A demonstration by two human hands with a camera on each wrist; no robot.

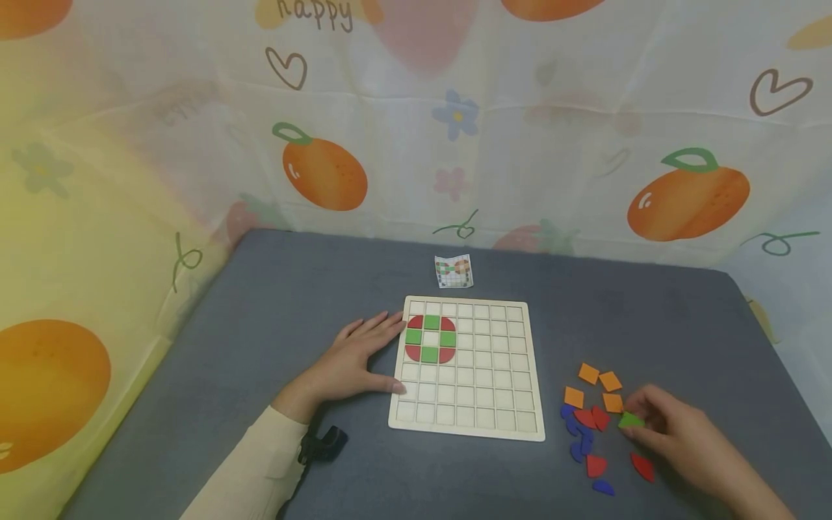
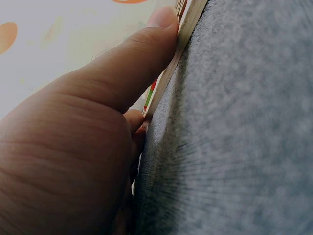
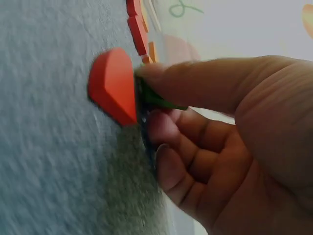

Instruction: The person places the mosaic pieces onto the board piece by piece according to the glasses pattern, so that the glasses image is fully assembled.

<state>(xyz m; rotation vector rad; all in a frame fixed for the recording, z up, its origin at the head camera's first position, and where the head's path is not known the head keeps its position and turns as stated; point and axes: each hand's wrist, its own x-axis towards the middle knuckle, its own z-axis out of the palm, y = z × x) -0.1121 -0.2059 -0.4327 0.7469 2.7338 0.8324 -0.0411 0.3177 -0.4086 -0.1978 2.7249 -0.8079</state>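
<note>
A pale wooden grid board (image 1: 494, 390) lies on the table. On its upper left part, red quarter-round pieces (image 1: 446, 354) and green squares (image 1: 430, 354) form a ring. My left hand (image 1: 341, 368) rests at the board's left edge, fingers extended, thumb (image 2: 146, 44) touching the rim. Right of the board, my right hand (image 1: 682, 433) pinches a green tile (image 1: 630, 419) between thumb and fingers, low over the table. Part of that tile is hidden by the fingers. A red piece (image 3: 111, 85) lies beside it in the right wrist view.
Loose orange squares (image 1: 588, 373), red pieces (image 1: 596, 466) and blue curved pieces (image 1: 603, 487) lie between the board and my right hand. Behind the board is a small printed pattern card (image 1: 453, 271). A fruit-print cloth (image 1: 390, 108) hangs behind the grey table (image 1: 312, 289).
</note>
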